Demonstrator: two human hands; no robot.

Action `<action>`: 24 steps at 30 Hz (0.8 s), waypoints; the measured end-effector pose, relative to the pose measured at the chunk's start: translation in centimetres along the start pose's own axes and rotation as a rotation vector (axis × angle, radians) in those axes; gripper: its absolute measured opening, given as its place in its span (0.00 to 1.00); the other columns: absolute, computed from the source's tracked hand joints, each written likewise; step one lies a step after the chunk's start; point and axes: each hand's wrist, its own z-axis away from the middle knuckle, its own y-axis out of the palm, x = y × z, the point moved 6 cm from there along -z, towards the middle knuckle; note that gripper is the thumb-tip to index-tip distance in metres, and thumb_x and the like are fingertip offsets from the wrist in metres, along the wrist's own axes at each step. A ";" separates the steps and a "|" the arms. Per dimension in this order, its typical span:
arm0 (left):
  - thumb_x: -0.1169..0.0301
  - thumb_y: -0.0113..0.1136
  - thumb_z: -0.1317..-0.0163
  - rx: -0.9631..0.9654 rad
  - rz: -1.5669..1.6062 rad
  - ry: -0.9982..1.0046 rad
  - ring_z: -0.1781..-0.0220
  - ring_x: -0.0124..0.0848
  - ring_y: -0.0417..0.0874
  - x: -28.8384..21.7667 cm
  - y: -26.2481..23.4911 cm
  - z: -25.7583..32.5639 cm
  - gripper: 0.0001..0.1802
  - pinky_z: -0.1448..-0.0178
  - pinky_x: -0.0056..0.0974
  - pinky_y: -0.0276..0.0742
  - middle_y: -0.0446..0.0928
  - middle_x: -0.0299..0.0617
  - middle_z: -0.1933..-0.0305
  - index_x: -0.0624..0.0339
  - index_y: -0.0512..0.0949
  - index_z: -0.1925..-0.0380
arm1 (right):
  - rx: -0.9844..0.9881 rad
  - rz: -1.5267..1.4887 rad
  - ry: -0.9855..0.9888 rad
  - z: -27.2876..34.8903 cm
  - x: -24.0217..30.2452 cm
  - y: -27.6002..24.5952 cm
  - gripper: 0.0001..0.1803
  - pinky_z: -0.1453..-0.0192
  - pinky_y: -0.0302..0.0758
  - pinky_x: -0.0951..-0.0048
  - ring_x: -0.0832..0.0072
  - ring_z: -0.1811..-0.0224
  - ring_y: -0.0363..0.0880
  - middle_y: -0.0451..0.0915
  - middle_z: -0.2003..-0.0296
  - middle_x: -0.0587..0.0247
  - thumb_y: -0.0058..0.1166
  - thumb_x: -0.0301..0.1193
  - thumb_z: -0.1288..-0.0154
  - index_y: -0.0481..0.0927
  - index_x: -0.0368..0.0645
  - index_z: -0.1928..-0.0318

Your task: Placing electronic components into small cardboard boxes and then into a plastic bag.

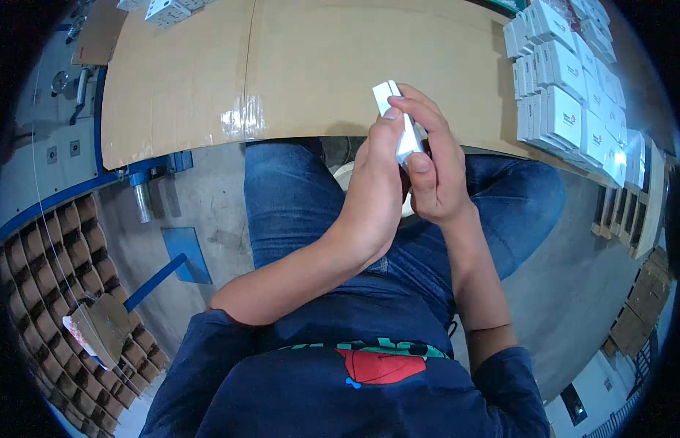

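Observation:
A small white box [406,139] is held upright and slightly tilted between my two hands, just over the near edge of the cardboard-covered table [318,66]. My left hand [380,157] closes on its left side, thumb pressed near the upper part. From the other side my right hand [438,150] grips it, with fingers over the far end and the thumb low at the near end. Much of the box is hidden by my fingers, so I cannot tell whether its near end is closed.
Stacks of white boxes [563,109] stand on the table's right side, beside a wooden pallet [643,197]. More white boxes [167,12] sit at the far left. A cardboard divider grid [44,270] and a blue metal stand [186,255] are on the floor to the left.

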 end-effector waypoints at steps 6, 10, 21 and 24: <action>0.44 0.42 0.24 0.009 0.007 0.020 0.38 0.33 0.74 0.0 -0.1 0.0 0.31 0.30 0.40 0.68 0.71 0.42 0.43 0.58 0.65 0.35 | -0.003 -0.015 0.004 0.1 -0.3 0.1 0.29 0.32 0.71 0.57 0.45 0.35 0.73 0.71 0.37 0.36 0.43 0.46 0.22 0.72 0.36 0.35; 0.44 0.42 0.24 0.012 0.001 0.034 0.37 0.33 0.74 0.0 0.0 -0.2 0.31 0.30 0.40 0.67 0.71 0.41 0.43 0.58 0.65 0.35 | -0.002 -0.018 0.001 0.1 -0.5 0.0 0.29 0.32 0.70 0.57 0.45 0.35 0.74 0.71 0.37 0.36 0.43 0.46 0.22 0.72 0.36 0.35; 0.50 0.45 0.23 0.052 -0.139 0.135 0.35 0.38 0.75 0.0 -0.2 -1.3 0.34 0.29 0.44 0.69 0.70 0.43 0.38 0.59 0.56 0.27 | -0.067 -0.233 0.138 0.0 -0.7 -1.9 0.50 0.26 0.65 0.57 0.53 0.25 0.64 0.62 0.26 0.43 0.44 0.65 0.29 0.58 0.36 0.25; 0.64 0.58 0.32 0.143 -0.344 0.456 0.30 0.41 0.70 -1.0 -1.6 -1.9 0.44 0.27 0.46 0.66 0.65 0.50 0.31 0.60 0.46 0.23 | -0.081 -0.360 0.299 0.2 -1.3 -2.0 0.49 0.22 0.59 0.56 0.56 0.23 0.61 0.62 0.25 0.48 0.43 0.65 0.28 0.59 0.36 0.25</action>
